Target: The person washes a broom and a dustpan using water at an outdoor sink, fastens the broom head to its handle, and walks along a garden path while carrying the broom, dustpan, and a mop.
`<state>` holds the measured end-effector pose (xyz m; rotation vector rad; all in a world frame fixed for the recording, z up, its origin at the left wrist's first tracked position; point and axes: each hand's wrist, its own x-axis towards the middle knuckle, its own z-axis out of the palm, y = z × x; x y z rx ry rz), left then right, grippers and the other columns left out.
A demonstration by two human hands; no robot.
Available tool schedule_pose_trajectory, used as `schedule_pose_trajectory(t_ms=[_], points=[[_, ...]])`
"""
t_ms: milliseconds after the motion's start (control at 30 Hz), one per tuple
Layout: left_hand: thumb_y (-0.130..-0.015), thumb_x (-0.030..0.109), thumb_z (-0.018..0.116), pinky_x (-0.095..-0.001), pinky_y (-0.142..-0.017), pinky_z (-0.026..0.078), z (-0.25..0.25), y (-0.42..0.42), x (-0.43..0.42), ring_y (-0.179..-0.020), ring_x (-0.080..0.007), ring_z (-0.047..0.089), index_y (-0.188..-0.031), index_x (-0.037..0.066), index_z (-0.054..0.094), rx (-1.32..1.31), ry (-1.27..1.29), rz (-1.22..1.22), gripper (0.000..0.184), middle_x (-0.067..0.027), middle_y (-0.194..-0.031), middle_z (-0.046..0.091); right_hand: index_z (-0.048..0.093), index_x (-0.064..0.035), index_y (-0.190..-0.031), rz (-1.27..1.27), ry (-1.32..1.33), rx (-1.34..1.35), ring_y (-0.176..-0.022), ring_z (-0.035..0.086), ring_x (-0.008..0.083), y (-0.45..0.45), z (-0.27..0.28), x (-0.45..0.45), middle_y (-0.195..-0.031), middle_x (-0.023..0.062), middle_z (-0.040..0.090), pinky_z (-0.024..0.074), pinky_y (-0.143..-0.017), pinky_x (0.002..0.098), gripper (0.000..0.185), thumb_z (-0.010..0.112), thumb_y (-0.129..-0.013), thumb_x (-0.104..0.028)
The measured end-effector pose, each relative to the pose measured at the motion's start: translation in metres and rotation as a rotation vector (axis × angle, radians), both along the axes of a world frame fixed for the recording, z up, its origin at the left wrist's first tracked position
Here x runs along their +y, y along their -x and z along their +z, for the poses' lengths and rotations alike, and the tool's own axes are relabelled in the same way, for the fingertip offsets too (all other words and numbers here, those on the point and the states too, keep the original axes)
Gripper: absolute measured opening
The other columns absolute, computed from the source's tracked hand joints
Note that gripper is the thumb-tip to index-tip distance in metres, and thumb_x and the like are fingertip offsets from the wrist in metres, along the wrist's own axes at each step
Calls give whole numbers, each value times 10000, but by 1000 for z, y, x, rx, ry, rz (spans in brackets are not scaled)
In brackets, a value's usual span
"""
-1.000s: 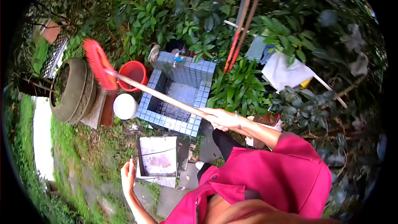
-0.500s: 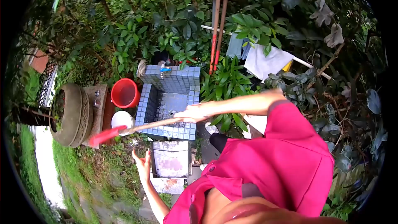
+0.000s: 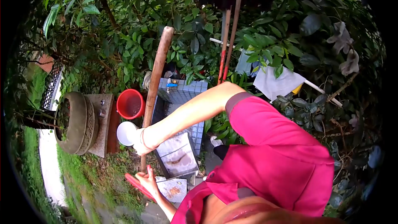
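My right hand [image 3: 144, 140] is closed around the wooden handle [image 3: 158, 68] of a long tool. The handle's free end points up and away from me. The tool's narrow red head [image 3: 140, 186] is at the lower end, beside my left hand [image 3: 148, 181]. My left hand is at the junction of head and handle, its fingers bent against the tool; the exact grip is partly hidden. Below my right forearm a pale, dirty tray-like panel [image 3: 177, 156] lies slanted. My forearm covers part of the blue-tiled sink [image 3: 192, 88].
A red bucket [image 3: 130, 103] and a white bucket [image 3: 125, 133] stand left of the sink, near a large stone planter [image 3: 76, 122]. Behind are dense bushes, upright poles with red ends [image 3: 224, 64], and a grey cloth [image 3: 277, 82] on a white bar.
The tool has swung from pointing left to nearly upright, its red head now low. My right hand moved left and down. My open left hand has closed on the tool. The panel now lies slanted.
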<state>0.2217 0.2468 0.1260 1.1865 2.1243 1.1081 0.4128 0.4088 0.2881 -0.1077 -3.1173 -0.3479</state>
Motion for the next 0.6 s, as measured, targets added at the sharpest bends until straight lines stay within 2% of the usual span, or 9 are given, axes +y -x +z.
schedule_pose_trajectory(t_ms=[100,167,267,333,367,400,533,567,600], points=[[-813,143,670,-214,-340,320,5,-19,8,-396,-89,446,-1095,85,388,-146,-120,3,403,-27,-585,550,688,-173,-797,61,18,-1,-767,663,227,-15,24,-6,-736,12,672,536,-609,386,128,685,-672,-200],[-877,149,585,-204,-329,289,34,-41,23,-370,-60,401,-1123,102,415,-399,25,-110,303,2,-591,541,678,-162,-742,102,35,30,-746,660,227,-22,39,-8,-711,6,663,525,-586,371,106,685,-669,-239],[-899,160,541,-232,-331,274,3,-26,37,-367,-70,388,-893,57,476,-416,101,-172,122,-9,-545,496,664,-170,-778,361,-90,387,-795,632,211,-40,58,-5,-782,1,646,513,-583,357,124,645,-712,-273],[-899,223,561,-228,-349,275,-35,7,37,-383,-65,369,-805,71,474,-362,34,-114,199,14,-510,433,649,-201,-901,499,75,615,-863,594,205,-90,92,-14,-898,2,623,517,-655,356,150,587,-766,-225],[-897,256,571,-224,-353,266,-50,24,35,-385,-60,353,-756,96,456,-394,26,-80,242,24,-492,397,635,-221,-959,337,221,711,-879,584,205,-136,111,-15,-949,0,615,512,-689,352,190,559,-785,-198],[-892,284,579,-221,-351,257,-7,0,29,-382,-55,342,-741,112,438,-508,65,-10,269,32,-484,379,620,-241,-1016,173,368,798,-895,573,206,-183,122,-3,-1000,-1,608,506,-723,349,240,531,-804,-171],[-871,341,599,-198,-302,204,8,8,8,-348,-49,303,-735,149,417,-545,121,229,297,52,-477,366,613,-26,-954,-762,-378,1195,-777,607,245,-401,98,143,-897,111,615,513,-661,326,215,604,-747,-82],[-866,346,602,-197,-289,198,-4,23,1,-340,-51,299,-733,155,427,-579,108,265,291,53,-474,365,614,4,-955,-1053,-350,1411,-809,618,287,-465,94,175,-940,153,616,510,-704,352,319,652,-752,-239],[-864,339,606,-197,-282,194,-11,32,-3,-334,-50,290,-733,156,453,-629,94,340,272,57,-473,360,364,-7,-1254,-1303,-202,1499,-1044,475,397,-516,107,181,-1186,248,433,387,-940,417,633,658,-716,-167]])
